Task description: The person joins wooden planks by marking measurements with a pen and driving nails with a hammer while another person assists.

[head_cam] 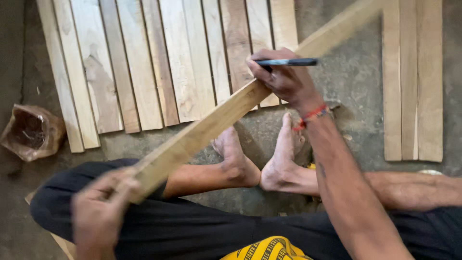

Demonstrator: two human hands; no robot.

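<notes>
The right hand (284, 79) is closed around a dark pen (288, 62) and rests on a long wooden strip (231, 108). The left hand (103, 212) (blurred) grips the strip's near end at 7 o'clock. The strip runs toward 1 o'clock, above a row of planks (144, 62) on the concrete floor (351, 77).

row of pale wooden slats (144, 67) lying side by side in upper left of the frame. three more planks (413, 82) at upper right. crumpled brown bag (30, 131) at left edge, on grey concrete floor (351, 72).
</notes>
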